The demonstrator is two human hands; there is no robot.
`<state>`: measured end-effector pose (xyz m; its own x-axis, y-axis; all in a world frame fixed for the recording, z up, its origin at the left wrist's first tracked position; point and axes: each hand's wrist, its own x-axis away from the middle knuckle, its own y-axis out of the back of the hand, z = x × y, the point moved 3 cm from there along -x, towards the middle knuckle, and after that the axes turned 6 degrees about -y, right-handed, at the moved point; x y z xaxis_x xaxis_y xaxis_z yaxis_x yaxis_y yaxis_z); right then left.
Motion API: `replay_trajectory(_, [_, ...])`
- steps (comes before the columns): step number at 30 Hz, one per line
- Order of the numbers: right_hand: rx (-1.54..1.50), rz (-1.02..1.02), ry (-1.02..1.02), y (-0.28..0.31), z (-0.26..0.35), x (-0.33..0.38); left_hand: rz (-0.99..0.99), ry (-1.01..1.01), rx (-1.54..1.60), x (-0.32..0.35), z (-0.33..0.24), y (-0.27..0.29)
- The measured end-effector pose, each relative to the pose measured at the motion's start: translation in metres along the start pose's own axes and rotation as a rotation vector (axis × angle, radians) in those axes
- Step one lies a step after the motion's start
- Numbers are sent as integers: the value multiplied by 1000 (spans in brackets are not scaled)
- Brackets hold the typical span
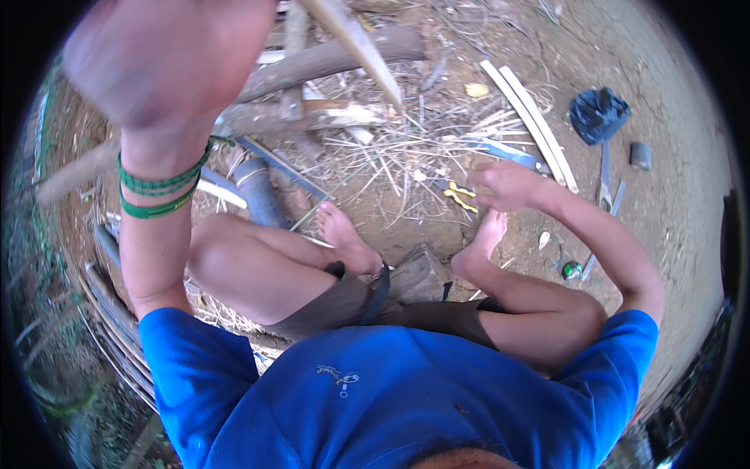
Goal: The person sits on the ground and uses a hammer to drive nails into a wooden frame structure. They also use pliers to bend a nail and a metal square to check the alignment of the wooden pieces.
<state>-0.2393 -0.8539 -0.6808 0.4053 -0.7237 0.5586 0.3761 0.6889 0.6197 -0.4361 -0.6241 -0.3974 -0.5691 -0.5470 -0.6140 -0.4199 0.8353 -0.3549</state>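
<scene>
My left hand [168, 66] is raised close to the camera at the upper left, smeared by motion; its fingers do not show clearly, so what it holds, if anything, stays hidden. Green bands [160, 195] circle that wrist. Beside it a pale, pointed piece of wood [363, 55] comes in from the top edge. My right hand [504, 186] is low over the ground by my right foot [488, 234], fingers bent and loosely apart. At its fingertips lies a yellow and black object [460, 197] of unclear kind. A long bluish blade [504, 151] lies just beyond.
Thick branches [336, 59] and scattered shavings [383, 156] cover the ground ahead. Two pale strips [535, 121] lie on the right, near a black plastic bag [599, 116], a dark cylinder [641, 155], scissor-like metal tool [605, 195] and green-black ball-shaped item [572, 270]. A dark tube [260, 195] lies left.
</scene>
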Motion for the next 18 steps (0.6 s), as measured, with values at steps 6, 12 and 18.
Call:
replay_trajectory(6, [-27,-76,280,-40,136,-129,-246,26,-137,77,-138,72])
replay_trajectory(12, [-133,-667,91,-84,187,-261,-689,-269,-350,156,-190,141])
replay_trajectory(18, [-31,-597,-274,-66,173,-363,-771,-348,-387,195,-245,147])
